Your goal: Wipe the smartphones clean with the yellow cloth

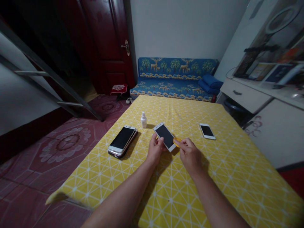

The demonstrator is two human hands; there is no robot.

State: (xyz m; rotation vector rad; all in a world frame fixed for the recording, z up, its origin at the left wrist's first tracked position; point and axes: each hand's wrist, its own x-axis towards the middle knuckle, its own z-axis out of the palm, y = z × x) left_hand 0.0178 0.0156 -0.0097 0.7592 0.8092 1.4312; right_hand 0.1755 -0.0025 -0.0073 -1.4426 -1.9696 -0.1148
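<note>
The phone [165,136] mid-frame has a glossy glass screen, the tablecloth [190,190] looks like matt woven cloth, and the little bottle [143,120] is smooth white plastic.

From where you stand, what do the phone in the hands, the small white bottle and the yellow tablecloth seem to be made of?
The white-framed black-screened smartphone seems glass-fronted: its dark face shines softly. The small white bottle looks like smooth moulded plastic, with a dull sheen. The yellow patterned tablecloth looks like woven fabric, perhaps cotton, because its corner droops and folds softly.
</note>
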